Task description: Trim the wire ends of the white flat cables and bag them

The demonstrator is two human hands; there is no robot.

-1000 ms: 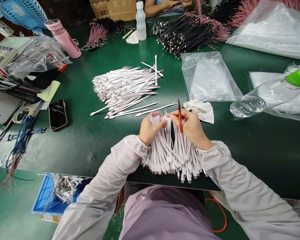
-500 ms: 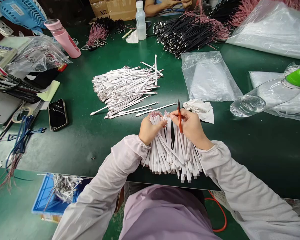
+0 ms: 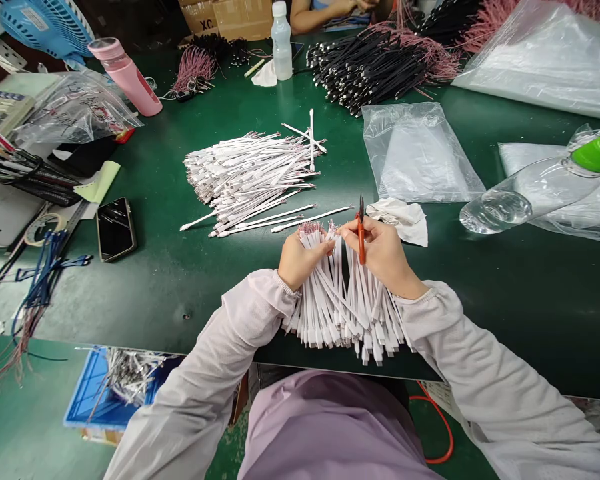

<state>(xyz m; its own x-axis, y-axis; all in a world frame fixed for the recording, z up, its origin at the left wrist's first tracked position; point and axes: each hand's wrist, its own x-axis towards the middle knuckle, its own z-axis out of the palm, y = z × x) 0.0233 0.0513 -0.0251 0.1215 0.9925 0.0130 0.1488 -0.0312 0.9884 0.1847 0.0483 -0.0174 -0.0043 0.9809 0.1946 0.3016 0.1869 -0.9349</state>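
My left hand (image 3: 303, 257) is closed on a bunch of short white USB cables (image 3: 325, 307), near their upper ends where thin pinkish wires stick out. The metal plugs of the cables point towards me at the table's front edge. In my right hand (image 3: 383, 257) is a small pair of snips (image 3: 361, 237) with orange handles, its dark tips pointing away from me. The fingertips of that hand sit close to the wire ends; whether they also pinch a wire is too small to tell. Further back lies a larger pile of white cables (image 3: 250, 173).
Right of the pile are a clear plastic bag (image 3: 423, 153), a crumpled tissue (image 3: 403, 220) and a lying bottle (image 3: 525, 193). A phone (image 3: 116, 229) rests at left. Black cables (image 3: 370, 70) are heaped at the back, near another person's arm (image 3: 315, 17). Below the table stands a blue bin (image 3: 87, 393).
The snips in my right hand have tilted slightly, their tips shifting a little to the right. My left hand and the bunch stay put. The other person's hands have moved slightly.
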